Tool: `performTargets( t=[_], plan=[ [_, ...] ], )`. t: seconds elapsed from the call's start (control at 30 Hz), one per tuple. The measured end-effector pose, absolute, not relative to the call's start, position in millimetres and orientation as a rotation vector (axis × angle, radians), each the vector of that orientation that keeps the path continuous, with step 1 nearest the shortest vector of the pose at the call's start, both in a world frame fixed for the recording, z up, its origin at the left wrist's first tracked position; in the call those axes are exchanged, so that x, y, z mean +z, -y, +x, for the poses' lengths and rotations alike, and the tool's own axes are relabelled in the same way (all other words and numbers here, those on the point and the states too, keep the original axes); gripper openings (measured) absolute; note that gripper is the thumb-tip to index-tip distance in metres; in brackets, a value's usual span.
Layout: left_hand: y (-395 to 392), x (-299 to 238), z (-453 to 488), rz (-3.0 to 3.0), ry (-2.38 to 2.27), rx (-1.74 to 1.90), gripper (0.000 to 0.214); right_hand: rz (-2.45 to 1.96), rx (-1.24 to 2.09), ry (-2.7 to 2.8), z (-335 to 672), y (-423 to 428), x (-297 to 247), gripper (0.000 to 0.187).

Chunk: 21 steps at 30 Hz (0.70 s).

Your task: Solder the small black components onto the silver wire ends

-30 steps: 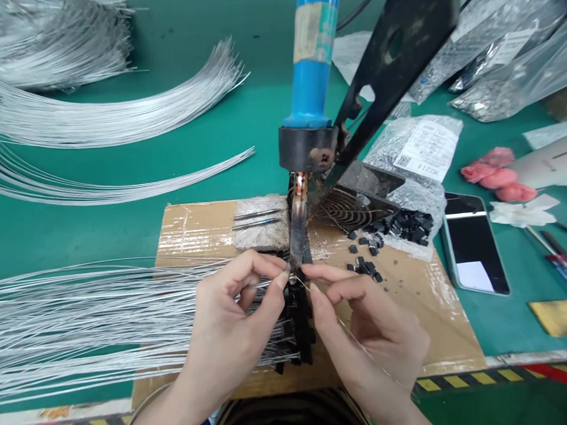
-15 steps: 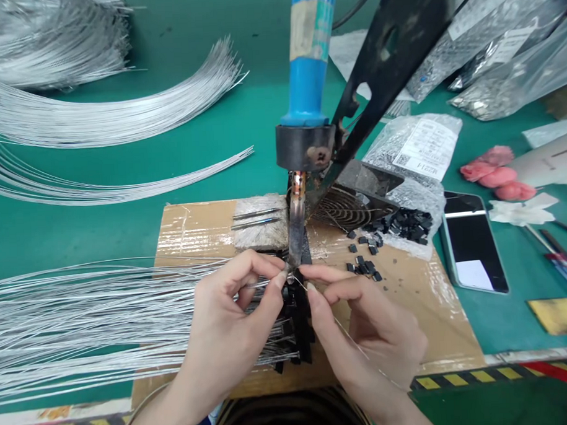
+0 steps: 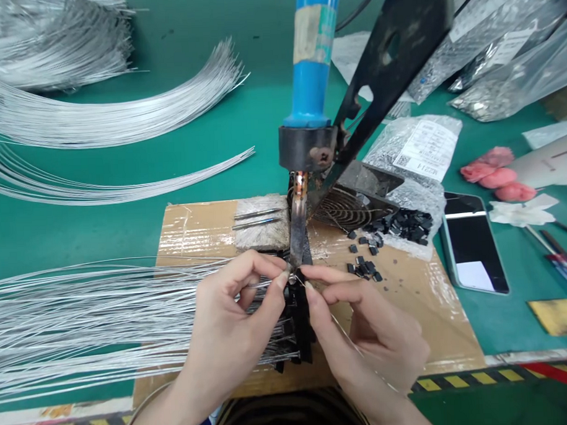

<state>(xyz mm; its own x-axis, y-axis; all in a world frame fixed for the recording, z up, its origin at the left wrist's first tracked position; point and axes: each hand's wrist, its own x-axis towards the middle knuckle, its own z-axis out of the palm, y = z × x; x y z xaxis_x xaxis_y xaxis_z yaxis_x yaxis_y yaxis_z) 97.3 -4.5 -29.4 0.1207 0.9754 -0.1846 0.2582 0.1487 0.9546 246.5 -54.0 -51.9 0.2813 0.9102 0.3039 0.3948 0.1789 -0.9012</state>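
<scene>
A blue-handled soldering iron (image 3: 309, 91) is clamped tip down, its flat tip (image 3: 297, 240) ending between my fingertips. My left hand (image 3: 234, 316) is closed, thumb and forefinger pinching a thin grey wire (image 3: 262, 285) just left of the tip. My right hand (image 3: 369, 333) pinches a fine strand of solder wire (image 3: 347, 338), which trails back across the palm. The solder's front end meets a small shiny spot under the tip; fingers partly hide the joint. Below the fingertips lies a black strip holder (image 3: 302, 326) with several grey wires (image 3: 105, 318) running left from it.
Cardboard (image 3: 408, 332) lies under the work. A black fan (image 3: 343, 204) stands behind, near scattered black connector pieces (image 3: 364, 268). Tweezers (image 3: 258, 223) rest on a pad (image 3: 266, 238). A phone (image 3: 475, 243) lies right; wire bundles (image 3: 122, 116) lie at upper left.
Both hands stay at the iron's tip with almost no movement. The solder strand in my right hand sits slightly differently, and the whole view has shifted a little.
</scene>
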Motion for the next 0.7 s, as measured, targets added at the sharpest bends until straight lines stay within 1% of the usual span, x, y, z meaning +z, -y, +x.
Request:
performTargets(
  t=[0.7],
  plan=[
    [6.1,-31.2,97.0,1.323,-1.336,0.867,0.016,-1.453,0.531,1.301,243.3,53.1,-50.1,0.021]
  ],
)
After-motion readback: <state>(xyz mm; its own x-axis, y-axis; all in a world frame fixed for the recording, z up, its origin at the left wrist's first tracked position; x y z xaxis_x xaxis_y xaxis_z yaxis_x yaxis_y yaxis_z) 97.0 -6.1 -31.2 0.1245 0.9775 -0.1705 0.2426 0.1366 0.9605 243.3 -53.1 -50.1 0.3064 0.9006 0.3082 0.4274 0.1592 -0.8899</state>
